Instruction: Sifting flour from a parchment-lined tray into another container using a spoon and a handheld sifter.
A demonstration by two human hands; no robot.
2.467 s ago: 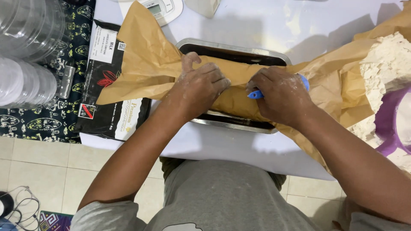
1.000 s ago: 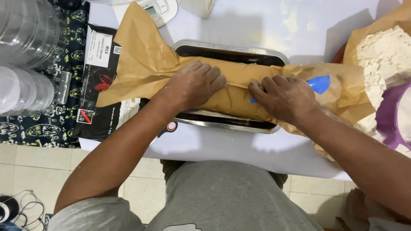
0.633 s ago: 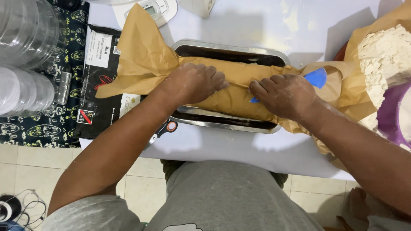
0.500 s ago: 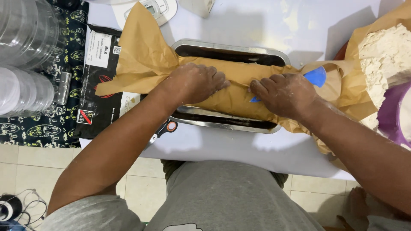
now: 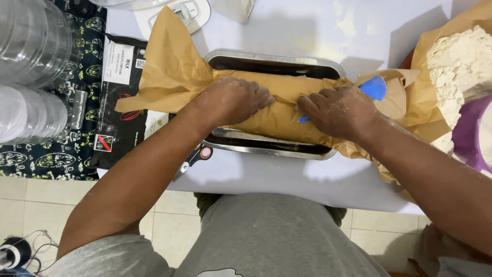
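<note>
1. Brown paper roll (image 5: pixel 279 115) lies lengthwise in the metal tray (image 5: pixel 266 149) on the white worktop (image 5: pixel 287 177), and both my hands press down on it.
2. Far to the left of my left hand I see stacked clear plastic containers (image 5: pixel 31 66), with a black packet (image 5: pixel 120 102) lying flat between them and the tray.
3. Loose brown paper (image 5: pixel 169 77) fans out from the roll's end, just left of my left hand and partly over the packet.
4. My left hand (image 5: pixel 236 100) lies palm down on the left half of the roll, fingers curled over the paper, pressing rather than gripping.
5. Below that wrist, scissors (image 5: pixel 197 156) with an orange-and-black handle poke out at the tray's near edge.
6. My right hand (image 5: pixel 335 110) rests on the right half, fingers bent against the paper; a blue scraper (image 5: pixel 374 87) shows just beyond its knuckles, and I cannot tell whether the hand holds it.
7. Right of that hand sits an open paper sack of flour (image 5: pixel 458 77), beside a purple bowl (image 5: pixel 469 136).
</note>
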